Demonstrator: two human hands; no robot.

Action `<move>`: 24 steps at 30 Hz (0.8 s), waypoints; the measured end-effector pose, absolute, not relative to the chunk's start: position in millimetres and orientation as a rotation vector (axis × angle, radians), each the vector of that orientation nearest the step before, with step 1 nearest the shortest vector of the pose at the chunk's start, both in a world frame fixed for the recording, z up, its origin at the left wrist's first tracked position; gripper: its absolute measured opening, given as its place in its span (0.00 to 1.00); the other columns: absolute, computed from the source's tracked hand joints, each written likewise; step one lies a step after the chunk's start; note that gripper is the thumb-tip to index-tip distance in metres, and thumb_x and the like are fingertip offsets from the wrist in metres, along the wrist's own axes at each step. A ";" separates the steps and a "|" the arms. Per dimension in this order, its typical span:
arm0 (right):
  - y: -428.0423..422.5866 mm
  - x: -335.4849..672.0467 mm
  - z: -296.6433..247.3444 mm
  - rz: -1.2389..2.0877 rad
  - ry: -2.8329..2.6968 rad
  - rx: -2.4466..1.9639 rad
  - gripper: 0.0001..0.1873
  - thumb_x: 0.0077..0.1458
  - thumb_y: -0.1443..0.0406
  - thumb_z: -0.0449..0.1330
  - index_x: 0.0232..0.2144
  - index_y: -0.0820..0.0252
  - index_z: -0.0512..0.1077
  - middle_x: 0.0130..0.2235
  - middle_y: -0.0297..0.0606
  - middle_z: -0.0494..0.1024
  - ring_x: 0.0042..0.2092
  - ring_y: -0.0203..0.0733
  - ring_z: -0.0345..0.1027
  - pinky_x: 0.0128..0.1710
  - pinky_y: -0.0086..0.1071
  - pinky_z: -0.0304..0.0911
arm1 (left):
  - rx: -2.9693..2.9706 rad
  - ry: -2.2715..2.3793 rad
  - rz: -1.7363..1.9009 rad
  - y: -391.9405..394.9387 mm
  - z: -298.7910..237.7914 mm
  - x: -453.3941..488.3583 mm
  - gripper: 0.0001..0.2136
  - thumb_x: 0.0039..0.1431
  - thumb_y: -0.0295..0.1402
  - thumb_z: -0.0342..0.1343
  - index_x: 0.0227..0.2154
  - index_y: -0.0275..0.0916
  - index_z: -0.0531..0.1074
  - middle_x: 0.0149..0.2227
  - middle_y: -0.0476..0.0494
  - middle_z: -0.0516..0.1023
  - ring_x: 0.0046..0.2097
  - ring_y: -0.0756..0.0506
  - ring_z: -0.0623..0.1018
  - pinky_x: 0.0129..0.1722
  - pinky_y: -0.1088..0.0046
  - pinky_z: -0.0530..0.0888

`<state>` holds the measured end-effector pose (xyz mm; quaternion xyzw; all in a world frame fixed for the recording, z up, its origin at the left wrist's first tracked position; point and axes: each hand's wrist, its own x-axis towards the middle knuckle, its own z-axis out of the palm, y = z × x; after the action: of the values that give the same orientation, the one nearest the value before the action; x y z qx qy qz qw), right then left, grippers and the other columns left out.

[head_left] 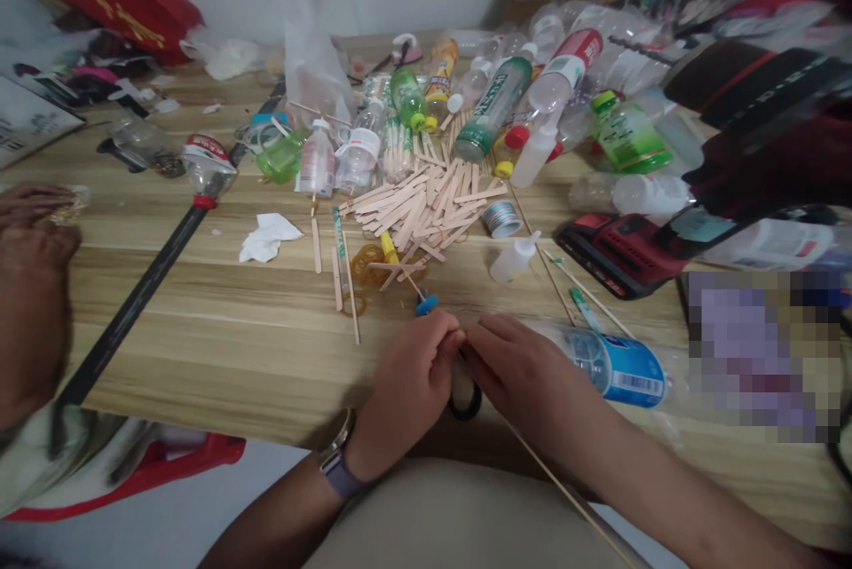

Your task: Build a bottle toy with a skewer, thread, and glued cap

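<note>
My left hand (414,378) and my right hand (523,378) meet at the table's near edge, fingers pinched together around a small item I cannot make out. A black tape roll (466,402) sits just under the fingertips. A thin wooden skewer (565,498) runs from under my right hand toward the lower right. A clear plastic bottle with a blue label (616,365) lies beside my right wrist. A blue cap (427,304) lies just beyond my left hand.
A pile of popsicle sticks (426,205) lies mid-table, with rubber bands (367,265), a small white dropper bottle (514,256) and several plastic bottles (496,107) behind. A long black rod (153,276) crosses the left side. Another person's hand (30,285) rests at the left edge.
</note>
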<state>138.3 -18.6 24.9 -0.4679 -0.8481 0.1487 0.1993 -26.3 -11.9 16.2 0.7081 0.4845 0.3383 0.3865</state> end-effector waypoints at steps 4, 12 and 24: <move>-15.2 141.3 23.6 0.511 -2.232 -1.334 0.10 0.65 0.71 0.53 0.31 0.60 0.71 0.31 0.38 0.74 0.32 0.42 0.70 0.31 0.32 0.63 | 1.655 1.213 0.919 -10.4 20.3 -26.4 0.10 0.68 0.33 0.48 0.29 0.42 0.63 0.28 0.51 0.68 0.31 0.48 0.68 0.32 0.72 0.62; -14.5 135.5 34.9 0.540 -1.992 -1.327 0.10 0.63 0.64 0.54 0.34 0.57 0.75 0.22 0.29 0.68 0.22 0.35 0.60 0.22 0.28 0.55 | 1.427 1.115 1.011 -8.6 16.4 -22.6 0.10 0.68 0.40 0.52 0.33 0.40 0.69 0.29 0.52 0.71 0.32 0.50 0.70 0.32 0.75 0.64; -12.3 130.1 36.6 0.905 -1.686 -1.598 0.14 0.54 0.58 0.57 0.28 0.60 0.78 0.18 0.28 0.63 0.21 0.34 0.56 0.21 0.29 0.51 | 1.227 1.151 1.064 -10.0 17.2 -17.7 0.07 0.62 0.36 0.58 0.30 0.39 0.74 0.26 0.53 0.73 0.26 0.52 0.68 0.25 0.77 0.64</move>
<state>130.1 -12.3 36.6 -0.6076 -0.6410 0.3441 0.3186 -17.7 -10.0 17.2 0.5172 0.4852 0.4485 0.5440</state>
